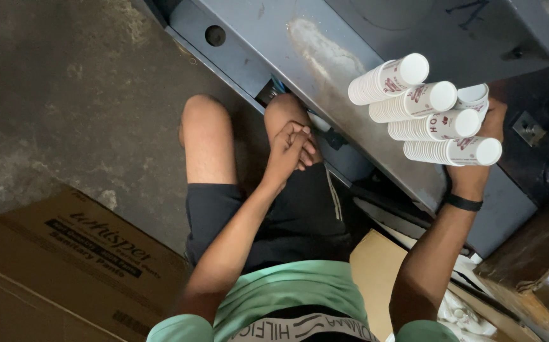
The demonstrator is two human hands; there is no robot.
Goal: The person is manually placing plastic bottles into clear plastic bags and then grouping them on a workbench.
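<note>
Cup stacks lie sideways, bases pointing right.

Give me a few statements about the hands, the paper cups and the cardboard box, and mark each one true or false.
1. The right hand holds several stacks of white paper cups. True.
2. The left hand grips one of the cup stacks. False: it rests on the person's knee, away from the cups.
3. The cup stacks lie roughly on their sides over the grey metal machine surface. True.
4. A black band sits on the left wrist. False: it is on the right wrist.
5. A brown cardboard box lies on the floor at the person's left. True.
</note>
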